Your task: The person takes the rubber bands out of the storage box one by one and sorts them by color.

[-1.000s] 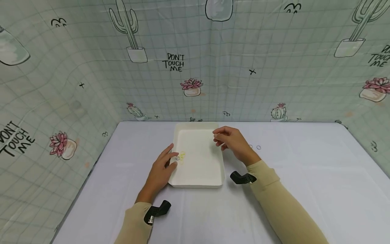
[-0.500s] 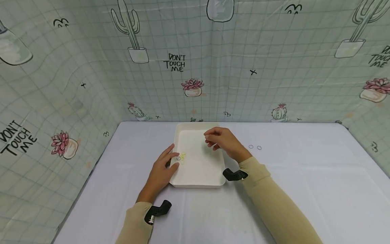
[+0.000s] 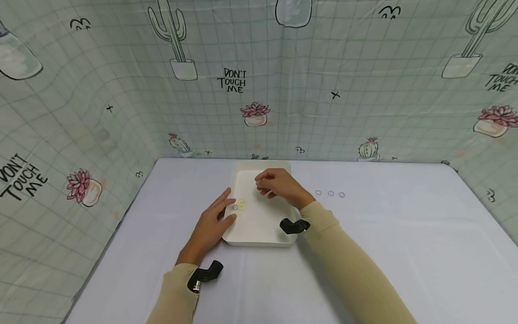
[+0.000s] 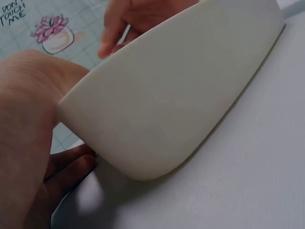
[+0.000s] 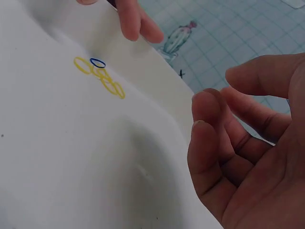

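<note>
My left hand (image 3: 208,229) holds the left side of a shallow white tray (image 3: 263,229), thumb and index finger over its rim. In the left wrist view the tray's outer wall (image 4: 157,105) fills the middle. A small cluster of thin yellow rings (image 5: 108,83), like small rubber bands, lies inside the tray by that hand, with a blue ring (image 5: 97,63) beside them. Above the tray hovers my right hand (image 3: 281,185), its fingers loosely bent. The right wrist view shows a gap between thumb and fingers (image 5: 205,138), with nothing visible in it.
Three thin dark blue rings (image 3: 331,193) lie in a row on the white tablecloth (image 3: 404,252), right of the tray. A patterned cloth backdrop (image 3: 315,81) with cacti rises behind the table's far edge.
My right hand has moved left, from the tray's right rim to over its middle. All three blue rings on the table now show. The left hand stays at the tray's left side.
</note>
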The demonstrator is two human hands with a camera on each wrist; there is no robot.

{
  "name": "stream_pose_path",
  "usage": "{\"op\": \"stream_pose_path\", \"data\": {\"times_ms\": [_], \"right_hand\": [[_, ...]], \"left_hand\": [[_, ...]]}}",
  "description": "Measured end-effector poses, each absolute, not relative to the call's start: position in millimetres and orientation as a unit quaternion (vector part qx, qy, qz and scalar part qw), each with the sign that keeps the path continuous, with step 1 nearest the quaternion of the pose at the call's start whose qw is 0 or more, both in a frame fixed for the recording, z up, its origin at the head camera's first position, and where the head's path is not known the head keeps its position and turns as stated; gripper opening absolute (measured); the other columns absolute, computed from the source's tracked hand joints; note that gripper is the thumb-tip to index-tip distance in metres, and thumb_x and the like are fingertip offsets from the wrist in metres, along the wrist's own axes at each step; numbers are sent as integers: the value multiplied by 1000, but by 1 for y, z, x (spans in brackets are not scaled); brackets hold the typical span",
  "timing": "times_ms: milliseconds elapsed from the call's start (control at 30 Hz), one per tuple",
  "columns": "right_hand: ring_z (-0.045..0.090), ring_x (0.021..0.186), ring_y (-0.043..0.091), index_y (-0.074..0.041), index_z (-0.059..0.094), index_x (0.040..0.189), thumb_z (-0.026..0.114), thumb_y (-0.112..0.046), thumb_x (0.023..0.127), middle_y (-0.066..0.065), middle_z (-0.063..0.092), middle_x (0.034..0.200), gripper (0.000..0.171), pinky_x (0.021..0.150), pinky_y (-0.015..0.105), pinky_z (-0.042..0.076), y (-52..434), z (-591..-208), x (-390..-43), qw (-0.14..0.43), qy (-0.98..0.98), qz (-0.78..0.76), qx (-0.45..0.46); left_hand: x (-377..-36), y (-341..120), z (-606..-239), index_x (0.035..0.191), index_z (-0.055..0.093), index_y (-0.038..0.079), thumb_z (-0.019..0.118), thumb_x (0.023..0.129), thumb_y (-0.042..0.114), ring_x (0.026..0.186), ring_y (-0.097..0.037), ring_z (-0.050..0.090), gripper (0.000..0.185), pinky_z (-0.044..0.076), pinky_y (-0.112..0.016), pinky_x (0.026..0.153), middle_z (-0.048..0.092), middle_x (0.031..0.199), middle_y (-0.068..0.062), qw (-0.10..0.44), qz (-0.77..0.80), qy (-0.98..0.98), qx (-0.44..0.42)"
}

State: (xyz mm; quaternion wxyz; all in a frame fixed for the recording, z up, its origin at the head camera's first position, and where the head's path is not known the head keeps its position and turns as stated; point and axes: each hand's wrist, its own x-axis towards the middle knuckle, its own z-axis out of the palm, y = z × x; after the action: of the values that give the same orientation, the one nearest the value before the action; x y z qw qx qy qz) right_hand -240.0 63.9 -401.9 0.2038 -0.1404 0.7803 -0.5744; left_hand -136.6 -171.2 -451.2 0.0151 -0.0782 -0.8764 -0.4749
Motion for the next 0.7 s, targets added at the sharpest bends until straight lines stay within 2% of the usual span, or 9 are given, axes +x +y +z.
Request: {"op": "stream_pose_path", "data": {"times_ms": [267, 400, 600, 700], "right_hand": [[65, 92, 24, -1, 67, 122, 68, -19, 93, 13, 69, 102, 34, 78, 35, 57, 46, -406, -245, 248, 784, -544, -165], [64, 88, 22, -4, 69, 119, 71, -19, 91, 8, 67, 98, 32, 74, 33, 56, 37, -407, -245, 261, 788, -532, -166], [57, 68, 16, -11, 73, 111, 72, -18, 89, 6, 66, 82, 23, 61, 27, 49, 25, -415, -240, 263, 812, -490, -179], [53, 59, 14, -13, 74, 108, 71, -18, 89, 4, 63, 73, 20, 55, 25, 45, 20, -421, -238, 249, 822, -472, -197]], "left_hand": [[-137, -176, -451, 149, 50, 14, 70, 94, 25, 148, -11, 24, 59, 26, -45, 118, 27, 159, 21, -5, -473, -877, -82], [-137, -176, -451, 150, 48, 14, 72, 92, 24, 147, -11, 26, 64, 28, -46, 117, 27, 160, 21, -5, -468, -880, -78], [-137, -176, -453, 155, 41, 14, 73, 90, 23, 148, -12, 24, 73, 29, -45, 117, 24, 161, 19, -8, -459, -884, -88], [-137, -174, -455, 155, 40, 14, 74, 89, 21, 147, -14, 28, 75, 32, -46, 115, 25, 161, 17, 3, -465, -881, -91]]}}
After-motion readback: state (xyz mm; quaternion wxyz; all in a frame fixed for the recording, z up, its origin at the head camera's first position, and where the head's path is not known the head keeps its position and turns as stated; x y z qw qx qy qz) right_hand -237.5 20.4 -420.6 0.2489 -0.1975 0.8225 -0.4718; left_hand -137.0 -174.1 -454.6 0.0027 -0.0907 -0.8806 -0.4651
